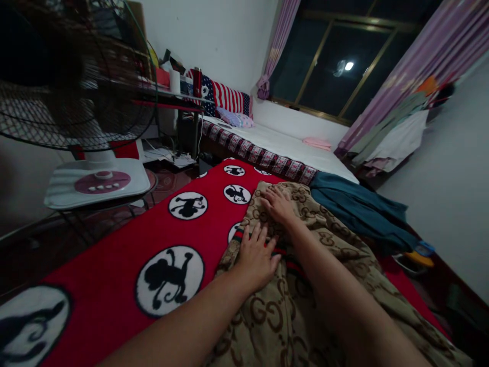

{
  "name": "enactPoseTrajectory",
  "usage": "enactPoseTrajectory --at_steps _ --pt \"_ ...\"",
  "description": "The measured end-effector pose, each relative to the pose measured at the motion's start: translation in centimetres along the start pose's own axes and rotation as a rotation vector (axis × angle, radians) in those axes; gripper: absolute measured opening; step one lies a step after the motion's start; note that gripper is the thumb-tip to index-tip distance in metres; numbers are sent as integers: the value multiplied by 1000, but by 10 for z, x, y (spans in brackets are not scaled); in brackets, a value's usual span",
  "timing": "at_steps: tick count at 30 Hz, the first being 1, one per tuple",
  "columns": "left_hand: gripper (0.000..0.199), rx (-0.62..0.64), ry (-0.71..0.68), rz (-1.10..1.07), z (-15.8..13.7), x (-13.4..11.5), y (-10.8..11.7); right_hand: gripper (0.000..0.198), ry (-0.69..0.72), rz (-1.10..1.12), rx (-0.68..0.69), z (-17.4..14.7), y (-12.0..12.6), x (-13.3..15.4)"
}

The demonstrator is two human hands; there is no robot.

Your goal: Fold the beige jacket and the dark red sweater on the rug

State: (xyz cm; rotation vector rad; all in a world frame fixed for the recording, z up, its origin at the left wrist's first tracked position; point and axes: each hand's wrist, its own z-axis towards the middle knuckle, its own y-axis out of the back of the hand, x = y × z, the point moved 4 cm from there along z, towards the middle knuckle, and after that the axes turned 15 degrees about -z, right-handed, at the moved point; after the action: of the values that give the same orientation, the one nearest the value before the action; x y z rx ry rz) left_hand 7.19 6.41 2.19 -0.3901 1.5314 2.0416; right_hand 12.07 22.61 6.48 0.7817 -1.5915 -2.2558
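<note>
A tan garment point(263, 316) with a brown letter pattern, which looks like a jacket, lies spread over a red cloth point(114, 270) printed with black monkeys in white circles. My left hand point(256, 257) rests flat on it, fingers spread, across a green-and-red striped band point(280, 251). Farther up, my right hand point(280, 205) presses its fingers on the fabric near the garment's far edge. Both hands are open, with no cloth gripped. My forearms hide part of the garment.
Beyond the garment lies teal clothing point(355, 204). A fan point(103, 176) stands at left, beside a cluttered desk point(171, 97). Across the back is a bed point(275, 140) with a striped pillow point(229, 97). Clothes point(405, 137) hang by the right wall.
</note>
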Motion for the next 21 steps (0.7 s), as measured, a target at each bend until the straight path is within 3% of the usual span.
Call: enactPoseTrajectory --at_steps 3,7,13,17,19,21 --pt "55 17 1 1 0 0 -1 51 -38 36 228 5 -32 2" --pt "55 6 -10 8 -2 2 -1 54 -40 81 315 5 -38 1" --pt "53 1 -17 14 -2 2 0 45 -13 184 197 -41 4 -19" --pt "53 6 -28 17 -1 2 0 31 -252 92 4 -107 49 -83" --pt "54 7 -29 16 -1 3 -2 29 -351 23 72 -145 67 -118" --pt "53 -7 -36 18 -1 3 -3 36 -394 -15 271 -182 76 -143"
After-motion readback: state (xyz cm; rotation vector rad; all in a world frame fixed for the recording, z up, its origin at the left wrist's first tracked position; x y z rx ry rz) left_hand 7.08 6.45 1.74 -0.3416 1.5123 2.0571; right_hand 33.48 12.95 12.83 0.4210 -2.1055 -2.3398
